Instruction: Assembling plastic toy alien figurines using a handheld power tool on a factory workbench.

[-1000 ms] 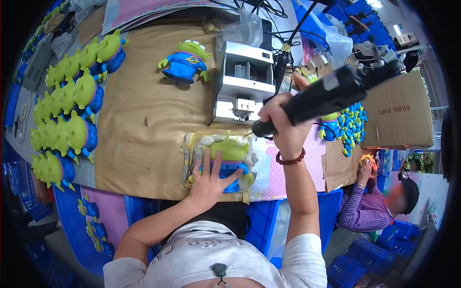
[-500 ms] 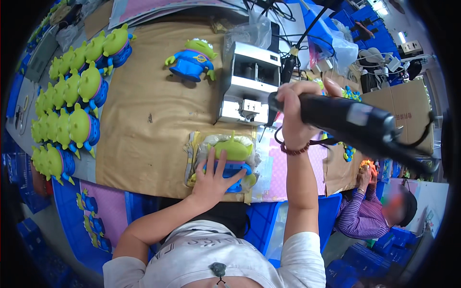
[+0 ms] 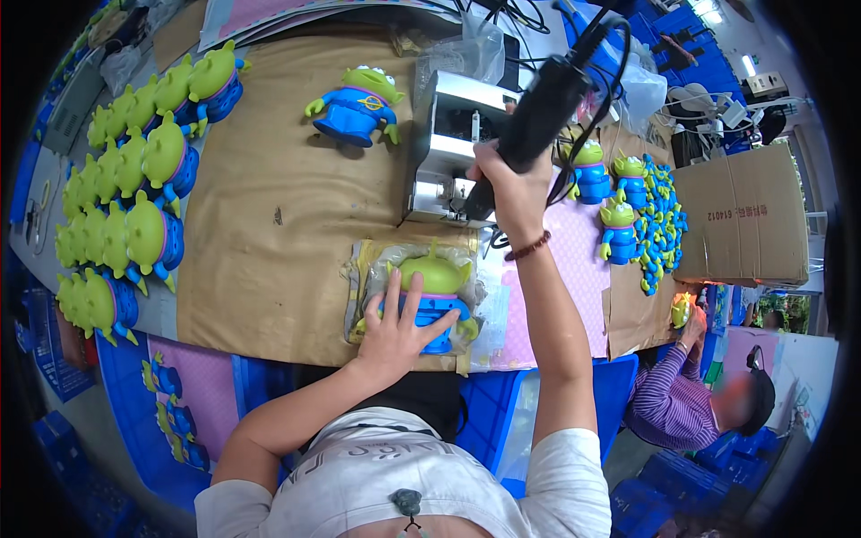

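A green three-eyed alien toy figure in a blue suit [image 3: 435, 271] lies face down in a padded, plastic-wrapped holder [image 3: 357, 276] at the table's near edge. Across its back rests my left hand [image 3: 395, 332], fingers spread and lying flat on it. My right hand [image 3: 520, 193] is wrapped round a black corded electric screwdriver [image 3: 543, 112]. The tool slants, its lower end beside the front of a silver and black screw feeder [image 3: 435, 152]. Whether its tip touches the feeder I cannot tell. Another alien figure [image 3: 357, 108] lies face up beyond, left of the feeder.
Rows of alien figures [image 3: 143, 238] stand at the left. More figures [image 3: 619, 229] and a heap of blue and green parts [image 3: 662, 224] lie at the right, near a cardboard box [image 3: 740, 215]. Blue crates [image 3: 489, 417] flank me below the table. A co-worker in a striped top [image 3: 673, 394] handles something orange.
My right hand has swung the screwdriver from a near-level pose on the right to a steep slant at the feeder's front. My left hand stays on the figure.
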Available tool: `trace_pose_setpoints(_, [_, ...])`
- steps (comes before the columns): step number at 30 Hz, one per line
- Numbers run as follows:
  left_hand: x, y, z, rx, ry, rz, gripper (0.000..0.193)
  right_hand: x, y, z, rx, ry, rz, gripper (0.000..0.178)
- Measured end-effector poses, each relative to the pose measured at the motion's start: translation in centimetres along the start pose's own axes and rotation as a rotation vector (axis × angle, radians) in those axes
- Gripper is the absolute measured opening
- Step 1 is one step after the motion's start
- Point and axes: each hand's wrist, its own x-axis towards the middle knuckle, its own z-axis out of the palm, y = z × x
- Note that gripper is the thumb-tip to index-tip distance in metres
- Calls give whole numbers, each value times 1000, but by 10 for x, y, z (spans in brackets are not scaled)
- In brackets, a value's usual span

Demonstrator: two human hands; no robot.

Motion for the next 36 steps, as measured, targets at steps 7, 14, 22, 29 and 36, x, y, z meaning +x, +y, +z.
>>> trace_pose_setpoints(7, [2, 5, -12, -44, -111, -54, 71, -72, -34, -31, 191, -107, -68, 77])
trace_pose_setpoints(14, [-1, 6, -2, 1, -45, -32, 82, -120, -17, -49, 132, -203, -270, 81])
trace_pose_setpoints(22, [2, 7, -4, 12, -13, -44, 65, -133, 13, -47, 84, -289, -386, 75])
trace_pose_setpoints(29, [1, 9, 11, 95, 52, -74, 50, -136, 26, -42, 169, -417, -479, 73])
trace_pose_setpoints(36, [-1, 8, 15, 122, 59, -81, 49, -139, 31, -35, 196, -469, -560, 72])
